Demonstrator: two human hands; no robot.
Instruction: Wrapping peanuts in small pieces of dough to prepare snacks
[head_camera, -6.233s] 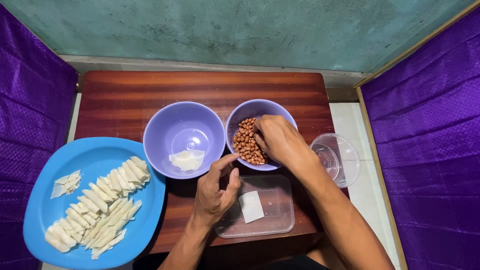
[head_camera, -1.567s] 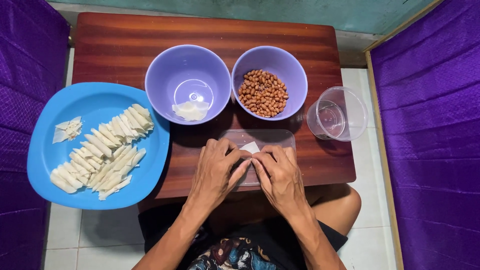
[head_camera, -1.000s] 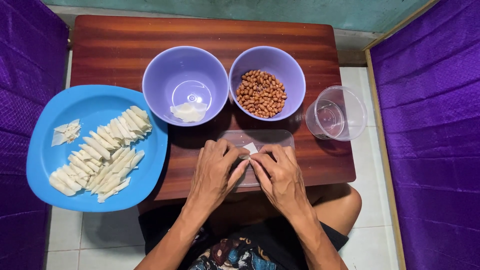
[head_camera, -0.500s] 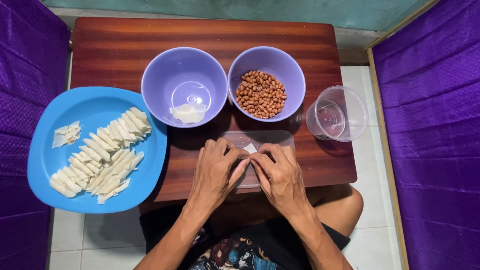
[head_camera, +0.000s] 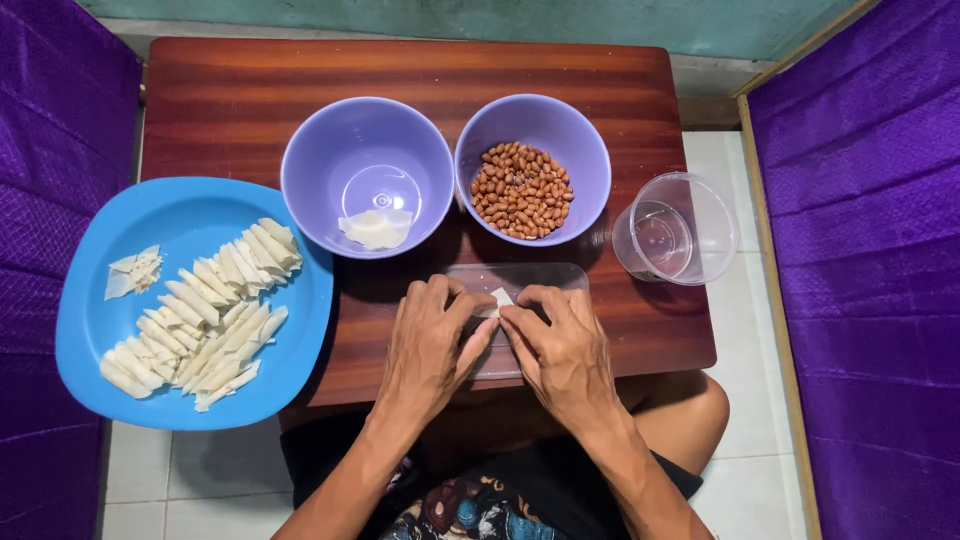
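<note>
Left hand (head_camera: 432, 345) and right hand (head_camera: 562, 345) meet fingertip to fingertip, pinching a small white wrapper (head_camera: 497, 301), mostly hidden, over a clear flat lid (head_camera: 520, 277) at the table's (head_camera: 230, 90) near edge; beyond, a bowl of peanuts (head_camera: 522, 189); leftward, a blue plate (head_camera: 190, 215) of folded white pieces.

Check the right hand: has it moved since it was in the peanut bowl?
Yes. The right hand has come back toward the person, off the peanut bowl, onto the clear lid.

Both hands, L (head_camera: 432, 345) & R (head_camera: 562, 350), pinch small white wrapper (head_camera: 497, 301) over clear lid (head_camera: 520, 280).
</note>
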